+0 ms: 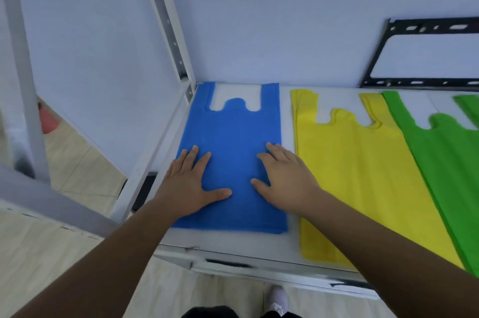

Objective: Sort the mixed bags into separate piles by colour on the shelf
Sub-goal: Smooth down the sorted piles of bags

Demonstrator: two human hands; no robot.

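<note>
1. The flat blue non-woven vest-cut carrier bag (233,131) lies at the left end of the white shelf (228,243). Its handles point toward the wall and its bottom edge is near the shelf's front rim.
2. The left grip (190,184) rests palm-down on the bag's lower left part. Its fingers are straight and spread, and it clasps nothing.
3. The right grip (285,177) lies flat in the same way on the lower right part, its fingers reaching the bag's right edge. A strip of blue shows between the two thumbs.
4. To the right, past a strip of bare shelf, sits a pile of yellow bags of the same cut (350,175), their edges slightly staggered.
5. A green bag (448,162) lies along the yellow pile's right side and runs out of view.
6. A black metal bracket (435,28) leans against the pale wall behind them.
7. A white shoe (278,299) shows on the floor below.
</note>
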